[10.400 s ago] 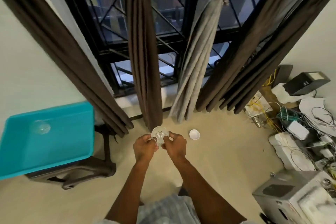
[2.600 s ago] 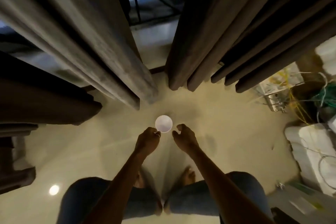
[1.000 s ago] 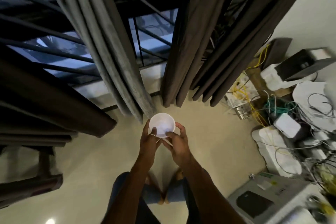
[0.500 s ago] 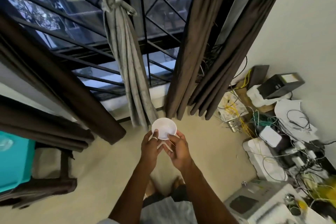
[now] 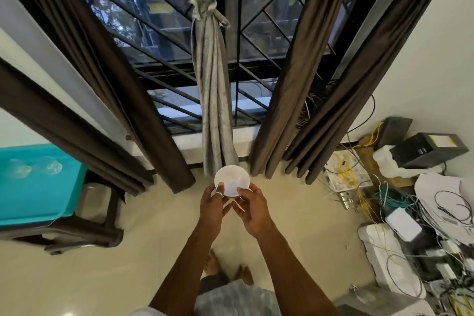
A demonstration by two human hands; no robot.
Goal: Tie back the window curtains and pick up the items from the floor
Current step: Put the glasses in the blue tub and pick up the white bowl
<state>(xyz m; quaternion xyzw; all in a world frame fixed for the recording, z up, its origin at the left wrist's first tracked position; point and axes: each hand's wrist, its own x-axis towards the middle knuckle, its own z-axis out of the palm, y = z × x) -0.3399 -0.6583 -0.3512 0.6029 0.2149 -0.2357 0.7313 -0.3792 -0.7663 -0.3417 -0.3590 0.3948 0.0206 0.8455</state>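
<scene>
A small white bowl (image 5: 232,180) is held in front of me above the floor. My left hand (image 5: 214,206) grips its left rim and my right hand (image 5: 252,209) grips its right side. Straight ahead hangs a grey curtain (image 5: 214,100), knotted with a tie near its top. Dark brown curtains (image 5: 289,90) hang loose on both sides of it, in front of a barred window (image 5: 159,41). To the left a teal tray (image 5: 38,187) rests on a dark stool and holds clear glass items (image 5: 51,168).
The dark stool (image 5: 84,233) stands at the left under the tray. At the right lie tangled cables, white boxes and a black device (image 5: 425,150) along the wall. A grey machine (image 5: 379,300) sits at the lower right. Bare beige floor (image 5: 89,277) spreads around my feet.
I picked the white bowl off the floor with both hands and stood up. The view rose from the floor to the window, and the teal tray came into sight at the left.
</scene>
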